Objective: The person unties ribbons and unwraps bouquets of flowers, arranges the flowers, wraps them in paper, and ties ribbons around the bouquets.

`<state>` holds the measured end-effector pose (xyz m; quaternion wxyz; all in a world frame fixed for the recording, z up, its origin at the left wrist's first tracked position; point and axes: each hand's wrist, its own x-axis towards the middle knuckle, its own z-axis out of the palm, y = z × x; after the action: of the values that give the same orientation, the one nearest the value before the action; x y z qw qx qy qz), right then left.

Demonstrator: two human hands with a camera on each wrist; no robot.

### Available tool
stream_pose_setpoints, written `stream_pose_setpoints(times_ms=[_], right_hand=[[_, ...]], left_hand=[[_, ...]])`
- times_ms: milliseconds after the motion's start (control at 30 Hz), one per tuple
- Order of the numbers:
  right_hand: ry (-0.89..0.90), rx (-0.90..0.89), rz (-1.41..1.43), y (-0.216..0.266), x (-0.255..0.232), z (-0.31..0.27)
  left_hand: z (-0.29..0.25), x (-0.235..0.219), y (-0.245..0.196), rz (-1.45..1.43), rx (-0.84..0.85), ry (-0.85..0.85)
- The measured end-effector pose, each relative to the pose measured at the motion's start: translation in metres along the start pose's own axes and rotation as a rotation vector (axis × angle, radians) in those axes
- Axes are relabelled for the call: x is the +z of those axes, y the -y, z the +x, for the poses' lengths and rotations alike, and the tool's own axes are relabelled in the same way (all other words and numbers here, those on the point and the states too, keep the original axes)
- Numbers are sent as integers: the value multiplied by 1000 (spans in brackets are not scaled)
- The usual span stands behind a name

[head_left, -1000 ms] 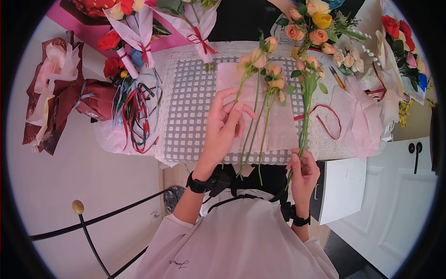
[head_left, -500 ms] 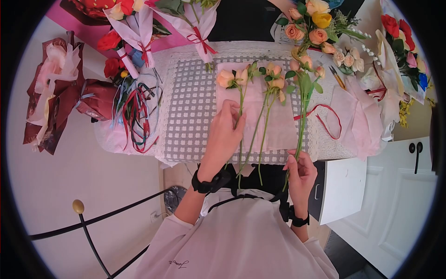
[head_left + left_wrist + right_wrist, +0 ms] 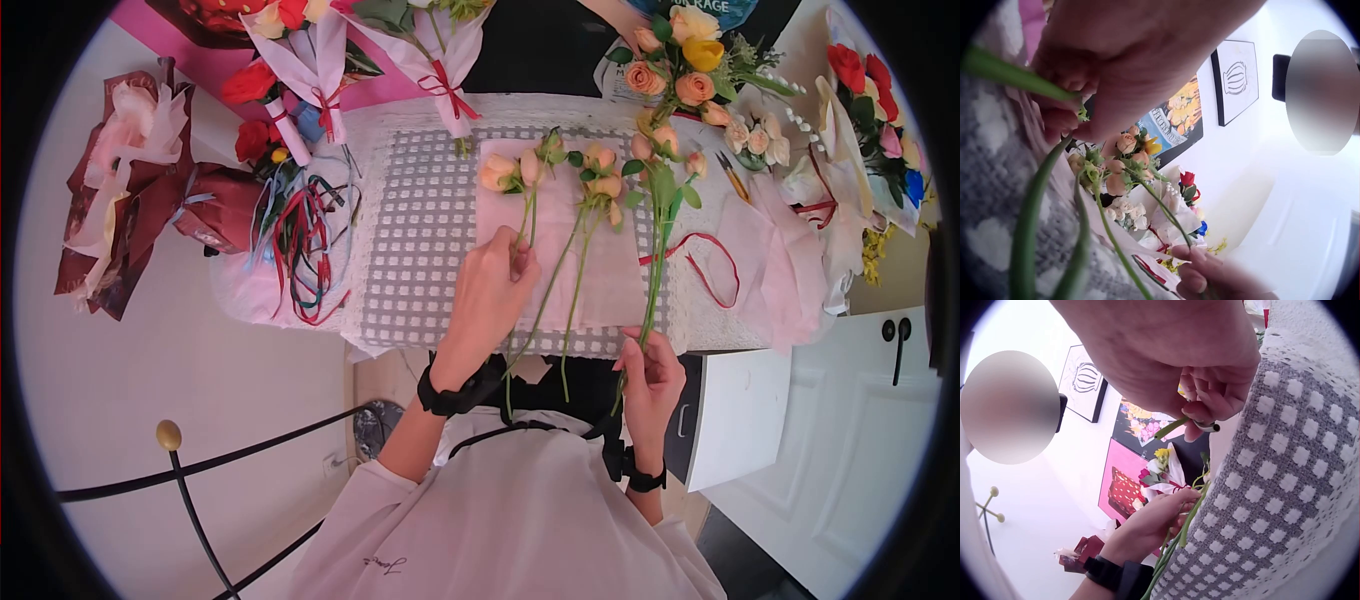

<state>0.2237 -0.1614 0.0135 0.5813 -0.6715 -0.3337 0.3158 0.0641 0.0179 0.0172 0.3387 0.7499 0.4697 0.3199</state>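
Head view: left hand is pinching rose stems, right hand a bunch low down; seemingly light and slender, both are probably flexing, favouring mid-stem grips.

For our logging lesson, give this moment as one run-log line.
left hand: pinches green stems of peach roses | right hand: holds green stem bundle | pale pink sheet: beneath roses

From here I see the left hand pinching green stems low over the gray-and-white cloth. The right hand grips a thin stem; peach roses sit between, a line drawing on the wall beyond.
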Motion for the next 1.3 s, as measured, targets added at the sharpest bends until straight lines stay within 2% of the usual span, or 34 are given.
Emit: stream_pose_setpoints(times_ms=[67, 133, 233, 333, 467, 533, 633, 833, 867, 933, 1033, 1133, 1167, 1233, 1300], right_hand=[[2, -9, 4, -1, 1, 0], [2, -18, 8, -1, 1, 0], [-3, 6, 2, 1, 2, 1], [0, -23, 12, 1, 4, 0], [14, -30, 23, 4, 5, -1], [16, -37, 10, 5, 4, -2], [7, -29, -13, 2, 3, -6], [7, -30, 5, 1, 0, -7], [9, -22, 4, 1, -1, -6], [16, -14, 4, 2, 0, -6], [8, -35, 12, 2, 1, -5], [3, -27, 15, 3, 0, -7], [0, -25, 12, 4, 0, -7], [-1, -22, 12, 5, 0, -6], [-1, -7, 25, 5, 2, -5]], left_hand=[[-2, -6, -3, -66, -17, 6], [-6, -11, -6, -419, -82, 41], [-11, -22, -2, -549, -164, 132], [-8, -27, -10, -678, -203, 96], [3, -22, -17, -603, -145, 70], [9, -11, -14, -568, -64, -3], [23, 6, 2, -461, 16, 18], [23, 7, -10, -380, 78, 21], [23, 4, -15, -379, 77, 20], [21, -2, -28, -578, 47, -28], [14, -14, -34, -637, 61, -80], [-6, -46, -54, -599, 20, -99], [-14, -54, -52, -597, 18, -100], [-30, -69, -48, -797, -85, -77], [-46, -82, -29, -740, -116, -61]])
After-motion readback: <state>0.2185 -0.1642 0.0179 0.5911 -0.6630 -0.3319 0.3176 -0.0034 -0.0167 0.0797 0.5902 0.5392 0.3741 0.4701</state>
